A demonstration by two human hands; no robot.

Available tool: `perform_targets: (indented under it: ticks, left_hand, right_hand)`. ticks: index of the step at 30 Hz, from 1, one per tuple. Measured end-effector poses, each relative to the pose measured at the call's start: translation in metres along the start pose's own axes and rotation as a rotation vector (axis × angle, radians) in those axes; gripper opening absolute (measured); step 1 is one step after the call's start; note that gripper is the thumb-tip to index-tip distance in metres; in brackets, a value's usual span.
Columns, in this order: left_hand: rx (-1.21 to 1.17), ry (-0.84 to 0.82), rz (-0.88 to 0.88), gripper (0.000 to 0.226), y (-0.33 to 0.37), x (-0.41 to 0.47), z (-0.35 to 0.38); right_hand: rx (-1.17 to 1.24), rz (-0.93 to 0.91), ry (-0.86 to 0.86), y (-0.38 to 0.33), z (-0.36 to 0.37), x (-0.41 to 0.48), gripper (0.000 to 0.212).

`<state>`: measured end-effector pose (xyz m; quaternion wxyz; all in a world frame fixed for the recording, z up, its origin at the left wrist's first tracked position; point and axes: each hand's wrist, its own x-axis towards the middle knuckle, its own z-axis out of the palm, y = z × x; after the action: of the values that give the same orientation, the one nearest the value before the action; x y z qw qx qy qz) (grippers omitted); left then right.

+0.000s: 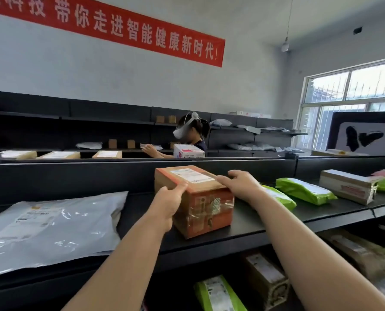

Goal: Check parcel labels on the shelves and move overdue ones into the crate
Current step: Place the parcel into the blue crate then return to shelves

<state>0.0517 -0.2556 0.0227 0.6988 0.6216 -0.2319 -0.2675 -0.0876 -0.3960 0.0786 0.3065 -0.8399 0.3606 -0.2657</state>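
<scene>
An orange-brown cardboard box [206, 206] with a white label [192, 175] on top sits on the black shelf [265, 217] in front of me. My left hand [166, 204] grips its near left corner, thumb over the top edge. My right hand [241, 184] holds the box's right side, its fingers lying along the top edge. No crate shows in this view.
A large grey poly mailer [50, 227] lies left of the box. Green mailers [303, 189] and a long taped carton [348, 185] lie to the right. More parcels [265, 274] fill the shelf below. Another person [187, 138] with a headset works at the far shelves.
</scene>
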Motion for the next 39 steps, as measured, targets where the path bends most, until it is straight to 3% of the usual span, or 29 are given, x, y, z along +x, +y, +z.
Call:
perform_targets:
  ticks: [4,6,10,13,17,22,39]
  left_hand:
    - [-0.029,0.098,-0.021,0.066,0.005,-0.011,0.027]
    - [-0.034,0.109,0.012,0.053,0.007,-0.026,0.031]
    - [-0.135,0.114,0.059,0.047,0.006,-0.075,0.04]
    - [-0.245,0.188,0.099,0.047,-0.002,-0.111,0.05]
    - [-0.356,0.217,0.167,0.055,-0.023,-0.153,0.059]
    - [-0.418,0.297,0.246,0.058,-0.054,-0.185,0.066]
    - [-0.428,0.351,0.297,0.064,-0.109,-0.223,0.075]
  right_hand:
    - [0.129,-0.05,-0.061,0.013,-0.001,0.006,0.075]
    - [0.17,-0.09,-0.106,0.019,-0.005,0.0,0.067]
    - [0.383,-0.099,-0.23,0.034,-0.016,-0.027,0.058]
    - [0.599,-0.074,-0.331,0.047,-0.017,-0.055,0.06]
    - [0.724,-0.155,-0.324,0.072,-0.014,-0.092,0.062]
    - [0.938,-0.153,-0.416,0.097,-0.011,-0.128,0.046]
    - [1.067,-0.165,-0.29,0.142,0.013,-0.172,0.046]
